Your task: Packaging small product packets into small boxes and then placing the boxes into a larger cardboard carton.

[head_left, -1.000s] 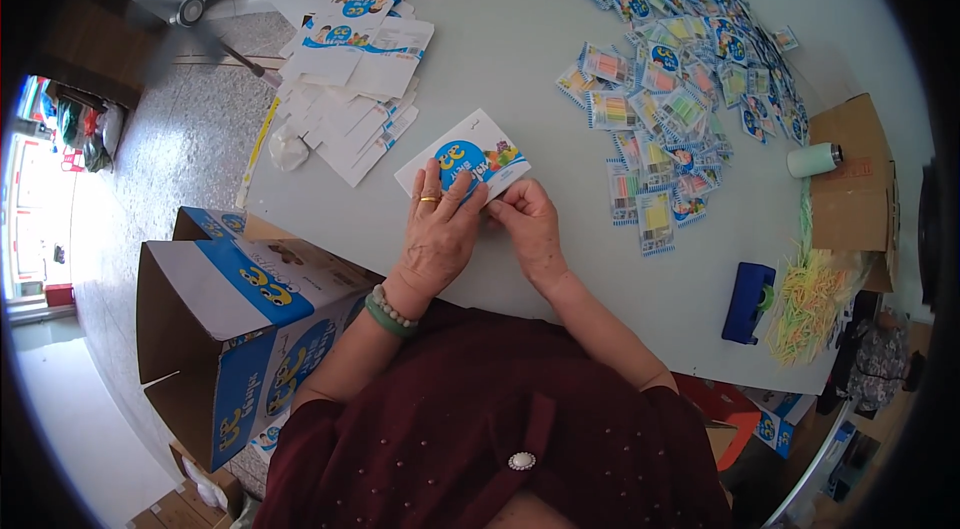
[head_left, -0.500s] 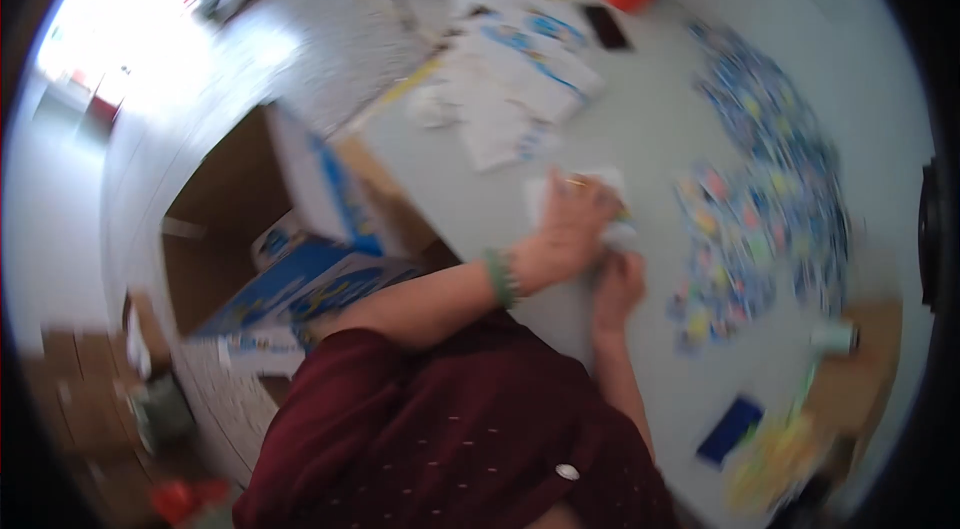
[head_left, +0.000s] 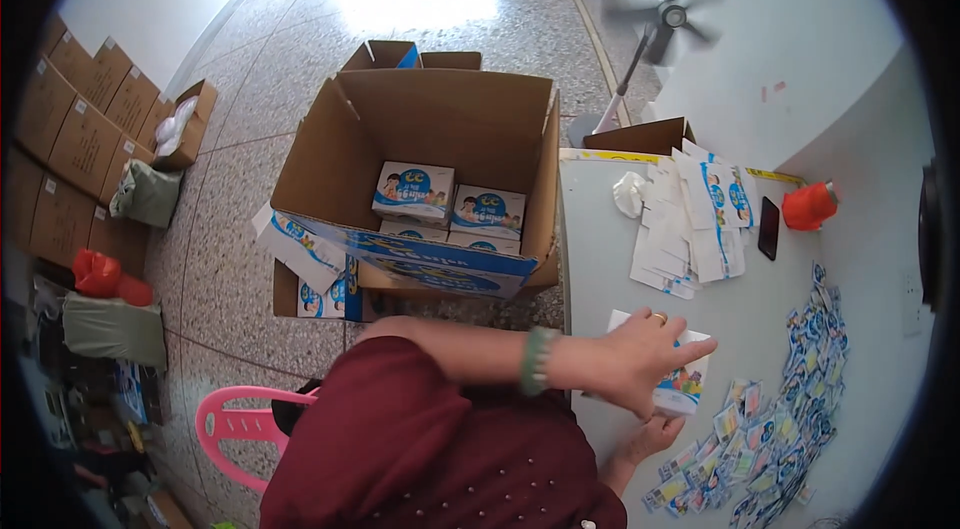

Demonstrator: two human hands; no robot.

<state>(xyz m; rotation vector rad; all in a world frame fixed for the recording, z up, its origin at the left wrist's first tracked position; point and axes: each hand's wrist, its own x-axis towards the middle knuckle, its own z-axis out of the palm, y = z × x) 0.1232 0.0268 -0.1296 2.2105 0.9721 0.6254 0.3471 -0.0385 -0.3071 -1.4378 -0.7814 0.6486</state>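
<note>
A small white box [head_left: 690,381] with blue and coloured print is at the near left part of the pale table, between my two hands. My left hand [head_left: 630,359], with a ring and a green bracelet, reaches across its top, thumb on the near side and index finger stretched to the right. Its other fingers curl over the far side, partly out of sight. My right hand [head_left: 650,439] pinches the box's near lower corner. To the right lies a heap of small flat printed packets [head_left: 790,409].
Left of the table stands an open carton [head_left: 455,114] with several small printed boxes [head_left: 415,191]. Flattened white boxes [head_left: 690,229], a phone [head_left: 769,229] and an orange-red bag [head_left: 809,206] lie farther back. A fan [head_left: 672,17], pink chair [head_left: 235,439] and stacked cartons [head_left: 85,139] surround me.
My view has swung left, so the open carton now appears near the middle and the table at the right. Both hands remain at the small box, whose printed side now shows more clearly.
</note>
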